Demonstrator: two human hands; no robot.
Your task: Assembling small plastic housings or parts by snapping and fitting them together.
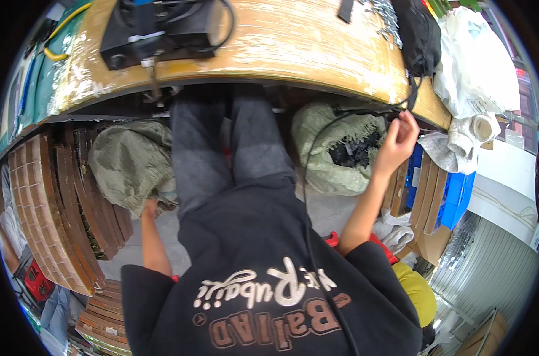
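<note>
My left hand (150, 206) reaches down to the lower edge of a grey-green woven sack (127, 163), left of my legs. The sack's folds hide its fingers, so their grip does not show. Over on the right, my right hand (398, 142) is raised just below the table's edge, fingers loosely curled and apart, with nothing visible in them. A black strap (412, 92) hangs from the table close to its fingertips. Beside that forearm stands a pale green woven sack (326, 127), its mouth open on small black pieces (355, 153).
A wooden table (281, 50) curves across the front, bearing a black device (163, 35) and a black bag (418, 35). Stacked brown trays (35, 196) stand left. Blue crates (457, 199) are at right. A black cable (305, 202) runs down over my shirt.
</note>
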